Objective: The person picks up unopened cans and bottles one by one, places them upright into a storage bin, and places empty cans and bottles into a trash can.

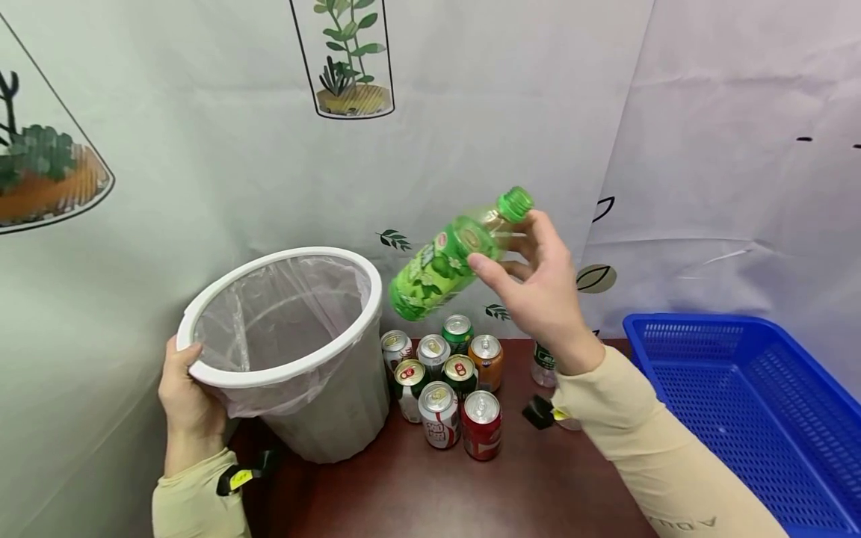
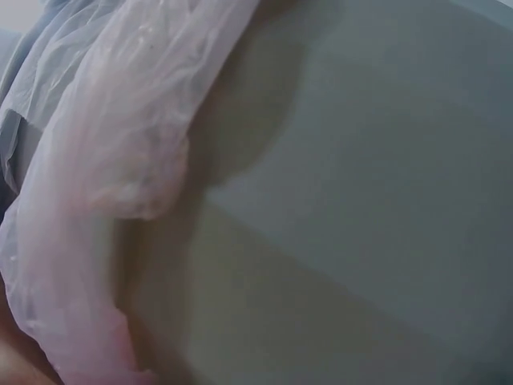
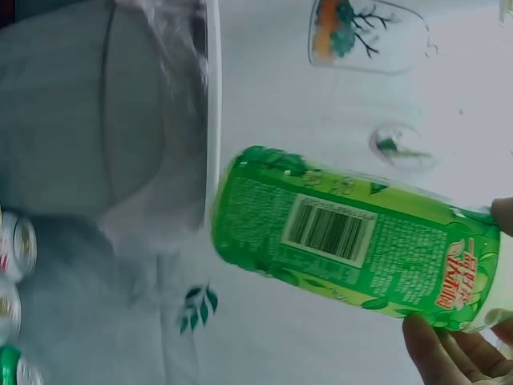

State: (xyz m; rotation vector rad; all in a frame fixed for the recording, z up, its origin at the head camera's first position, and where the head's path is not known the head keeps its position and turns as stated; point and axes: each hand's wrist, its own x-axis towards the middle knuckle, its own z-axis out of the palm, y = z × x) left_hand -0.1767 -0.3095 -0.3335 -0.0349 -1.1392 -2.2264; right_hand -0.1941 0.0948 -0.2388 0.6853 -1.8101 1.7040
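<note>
My right hand [image 1: 541,280] grips a green plastic bottle [image 1: 437,273] near its neck, above the cans and to the right of the bin. The bottle tilts, capless mouth up to the right and base down to the left. In the right wrist view, the bottle [image 3: 353,241] shows its barcode, with fingertips [image 3: 433,345] at its upper end. My left hand [image 1: 191,403] holds the rim of a white trash bin [image 1: 329,426], thumb over the top. A clear bag [image 2: 136,120] lines the bin and hangs over its outside, close to the left wrist camera.
Several drink cans [image 1: 440,411] stand grouped on the dark red table [image 1: 417,501], right of the bin. Behind my right forearm, a clear bottle [image 1: 543,366] is partly hidden. A blue plastic basket [image 1: 733,344] sits at the right. A printed cloth [image 1: 498,97] hangs behind.
</note>
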